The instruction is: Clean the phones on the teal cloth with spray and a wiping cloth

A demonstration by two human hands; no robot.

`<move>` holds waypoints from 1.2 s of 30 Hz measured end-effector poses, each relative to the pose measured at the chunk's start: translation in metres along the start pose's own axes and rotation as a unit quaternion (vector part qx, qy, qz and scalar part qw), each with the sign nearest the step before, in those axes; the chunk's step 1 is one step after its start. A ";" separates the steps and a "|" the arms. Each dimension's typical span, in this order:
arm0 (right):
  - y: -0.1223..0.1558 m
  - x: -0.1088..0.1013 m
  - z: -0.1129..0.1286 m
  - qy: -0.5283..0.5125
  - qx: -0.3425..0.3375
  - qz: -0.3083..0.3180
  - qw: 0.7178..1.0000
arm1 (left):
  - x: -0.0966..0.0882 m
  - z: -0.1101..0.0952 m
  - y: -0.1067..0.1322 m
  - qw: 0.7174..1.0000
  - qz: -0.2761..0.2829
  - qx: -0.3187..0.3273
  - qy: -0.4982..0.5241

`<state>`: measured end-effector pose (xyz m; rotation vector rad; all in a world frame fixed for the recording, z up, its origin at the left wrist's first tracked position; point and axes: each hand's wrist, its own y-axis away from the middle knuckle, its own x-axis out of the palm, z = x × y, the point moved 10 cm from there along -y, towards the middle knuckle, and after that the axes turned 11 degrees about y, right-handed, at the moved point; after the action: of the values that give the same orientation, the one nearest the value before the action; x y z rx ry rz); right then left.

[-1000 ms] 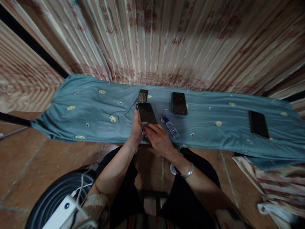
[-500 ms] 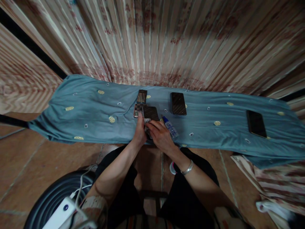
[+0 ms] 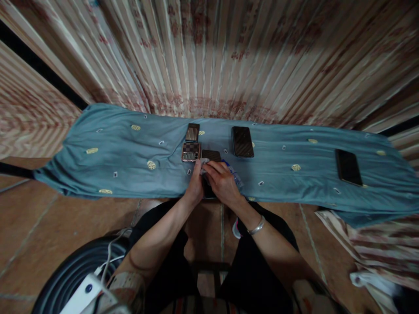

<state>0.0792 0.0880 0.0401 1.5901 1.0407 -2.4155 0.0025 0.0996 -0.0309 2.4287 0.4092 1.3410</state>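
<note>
Cloth [image 3: 204, 162] pinched in right hand [image 3: 224, 183] fingers; left hand [image 3: 195, 185] grips dark phone [image 3: 211, 155]. Light, even strokes, phone braced, should serve best.

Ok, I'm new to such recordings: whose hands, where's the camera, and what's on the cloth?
No robot here: a person works bare-handed, seen from a head-worn camera looking down. The left hand seems to hold a dark, flat, phone-like device; the right hand holds a crumpled pale wad over it. On the blue-green patterned cloth lie a small dark rectangle, a checkered squarish device, a black rectangular slab, a second black slab farther right and, beside the right hand, a clear plastic bottle.
</note>
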 end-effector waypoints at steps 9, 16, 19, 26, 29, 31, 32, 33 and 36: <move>-0.003 -0.003 -0.015 0.004 0.022 -0.011 1.000 | 0.012 0.006 0.010 0.999 0.032 -0.003 -0.029; -0.005 -0.006 -0.025 0.014 0.032 -0.034 0.999 | 0.012 0.015 0.010 0.995 0.073 -0.003 -0.075; -0.006 -0.008 -0.027 0.028 0.029 -0.042 0.998 | 0.009 0.018 0.009 0.991 0.086 0.005 -0.100; -0.008 -0.008 -0.034 0.044 0.033 -0.043 0.998 | 0.003 0.023 0.009 0.983 0.101 0.008 -0.155; -0.009 -0.005 -0.038 0.048 0.040 -0.033 0.998 | 0.004 0.023 0.011 0.973 0.109 0.013 -0.203; -0.009 -0.004 -0.040 0.046 0.039 -0.030 0.998 | 0.004 0.023 0.012 0.969 0.110 0.014 -0.222; -0.009 -0.004 -0.040 0.044 0.038 -0.030 0.998 | 0.003 0.023 0.012 0.967 0.109 0.014 -0.228; -0.010 -0.005 -0.040 0.041 0.038 -0.030 0.998 | 0.003 0.023 0.012 0.966 0.109 0.013 -0.234; -0.010 -0.006 -0.041 0.034 0.040 -0.032 0.998 | 0.002 0.021 0.011 0.963 0.102 0.020 -0.247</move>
<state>0.1103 0.1173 0.0406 1.6996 1.0345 -2.4916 0.0228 0.0870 -0.0349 2.7784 0.0566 0.7477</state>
